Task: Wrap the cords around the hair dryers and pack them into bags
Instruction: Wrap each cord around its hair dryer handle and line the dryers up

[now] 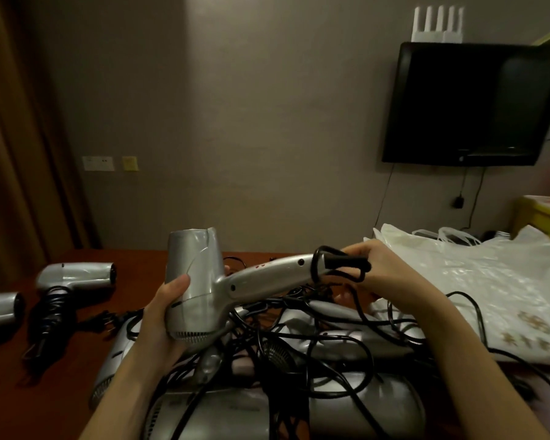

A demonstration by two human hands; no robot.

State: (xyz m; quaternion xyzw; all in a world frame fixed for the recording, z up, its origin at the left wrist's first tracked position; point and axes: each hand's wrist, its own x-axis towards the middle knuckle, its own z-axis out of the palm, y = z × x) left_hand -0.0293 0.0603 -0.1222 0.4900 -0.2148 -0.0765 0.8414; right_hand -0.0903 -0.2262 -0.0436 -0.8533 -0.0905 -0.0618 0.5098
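Dim beige wall (235, 122), mounted television (470, 103), brown curtain (16, 138).

Held hair dryer (194, 290): silver plastic shell, satin sheen, smooth; a crack line runs across the barrel near its upper rim; rear grille finely ribbed. Cord (340, 268) at the handle end: black, matt, rubbery-looking sleeve. Wrapped hair dryer (73, 276) at left: same silver plastic, soft highlights; its coiled cord slightly glossy black. Pile of hair dryers (346, 404) below: silver plastic, smooth, with black matt cords tangled over it. Table (134, 262): reddish-brown, wood-like, smooth, low gloss. Bags (477, 274) at right: thin white translucent plastic, crinkled, shiny at the folds. Television (470, 103): black, glossy screen. Wall: matt, plain. Curtain (16, 138): brownish cloth, matt, pleated.
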